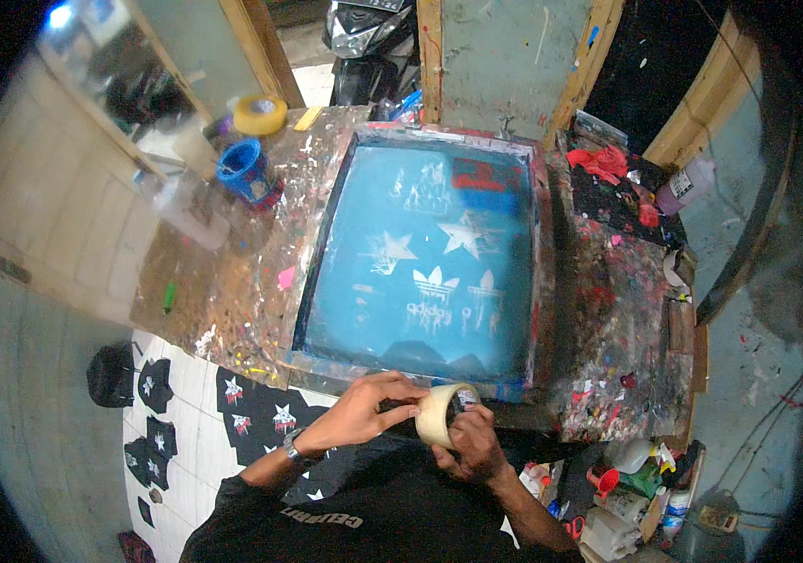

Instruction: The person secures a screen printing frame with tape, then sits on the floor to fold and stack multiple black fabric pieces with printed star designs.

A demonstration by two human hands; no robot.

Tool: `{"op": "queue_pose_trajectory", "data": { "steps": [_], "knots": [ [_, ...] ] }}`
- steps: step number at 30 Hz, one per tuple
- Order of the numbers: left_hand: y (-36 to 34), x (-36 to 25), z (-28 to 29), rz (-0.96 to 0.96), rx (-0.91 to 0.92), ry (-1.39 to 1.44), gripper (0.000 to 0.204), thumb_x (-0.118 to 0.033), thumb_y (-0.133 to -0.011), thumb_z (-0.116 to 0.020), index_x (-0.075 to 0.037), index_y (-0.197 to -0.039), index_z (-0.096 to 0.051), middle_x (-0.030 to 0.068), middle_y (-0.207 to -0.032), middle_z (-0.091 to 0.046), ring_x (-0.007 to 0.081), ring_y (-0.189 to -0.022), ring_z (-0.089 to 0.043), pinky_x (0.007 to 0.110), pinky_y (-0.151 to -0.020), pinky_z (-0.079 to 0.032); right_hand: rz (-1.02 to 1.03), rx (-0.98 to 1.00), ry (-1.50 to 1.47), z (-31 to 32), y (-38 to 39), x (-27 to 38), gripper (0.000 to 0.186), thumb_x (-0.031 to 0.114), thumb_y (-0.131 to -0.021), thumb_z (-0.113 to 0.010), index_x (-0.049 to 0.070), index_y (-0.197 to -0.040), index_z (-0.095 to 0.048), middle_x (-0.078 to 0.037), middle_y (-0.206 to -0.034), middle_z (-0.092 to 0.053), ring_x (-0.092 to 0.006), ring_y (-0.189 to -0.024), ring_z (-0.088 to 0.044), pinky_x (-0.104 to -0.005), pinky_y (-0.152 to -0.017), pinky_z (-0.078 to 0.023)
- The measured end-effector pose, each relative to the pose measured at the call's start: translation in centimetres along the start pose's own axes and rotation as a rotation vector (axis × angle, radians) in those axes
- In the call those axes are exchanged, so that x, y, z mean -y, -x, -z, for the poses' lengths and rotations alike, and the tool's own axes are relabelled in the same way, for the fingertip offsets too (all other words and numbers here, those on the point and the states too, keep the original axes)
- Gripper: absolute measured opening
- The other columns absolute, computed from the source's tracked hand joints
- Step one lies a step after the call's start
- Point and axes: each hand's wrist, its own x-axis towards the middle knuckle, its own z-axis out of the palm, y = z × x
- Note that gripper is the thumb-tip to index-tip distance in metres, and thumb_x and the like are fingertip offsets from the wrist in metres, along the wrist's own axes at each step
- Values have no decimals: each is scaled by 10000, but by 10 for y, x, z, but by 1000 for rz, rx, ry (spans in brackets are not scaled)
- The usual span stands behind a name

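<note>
In front of my body, just off the near edge of the table, is a roll of pale, wide packing tape (435,418). My right hand (473,445) grips the roll from its right side, with fingers inside the core. My left hand (371,409) closes thumb and fingers at the roll's left side; a loose tape end cannot be made out there. Just beyond both hands lies a framed printing screen (355,281) with a blue mesh. Pale star, leaf-like and lettering shapes show on it, with a red and a blue patch near its far right corner.
The screen rests on a paint-stained table (223,281). At its far left stand a blue paint tub (244,169) and a yellow tape roll (260,114). Red cloth (598,164) and a purple-tinted bottle (686,185) are far right. Bottles (631,457) crowd below right; printed black fabric pieces (256,413) lie left.
</note>
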Motion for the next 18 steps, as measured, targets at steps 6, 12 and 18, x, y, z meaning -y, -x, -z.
{"op": "queue_pose_trajectory", "data": {
  "steps": [6, 12, 18],
  "knots": [
    [-10, 9, 3, 117, 161, 351, 578, -169, -818, -833, -57, -1308, -549, 124, -1043, -721, 226, -965, -690, 360, -862, -542, -46, -67, -11, -7, 7, -5, 308, 235, -798, -760, 45, -934, -559, -142, -875, -591, -351, -819, -602, -533, -854, -461],
    [-13, 15, -15, 54, 131, 428, 626, -120, -799, -858, -34, -1248, -431, 110, -948, -724, 139, -882, -694, 301, -772, -571, -47, -179, 41, -23, 16, -10, 332, 263, -815, -732, 25, -952, -545, -157, -896, -592, -361, -842, -603, -554, -878, -469],
    [-8, 25, -22, 84, 143, 292, 472, -137, -825, -838, -30, -1141, -505, 83, -942, -707, 130, -844, -680, 283, -749, -561, -40, -150, 29, -20, 19, -10, 335, 295, -837, -709, 20, -940, -550, -163, -892, -581, -358, -859, -597, -552, -884, -464]
  ]
}}
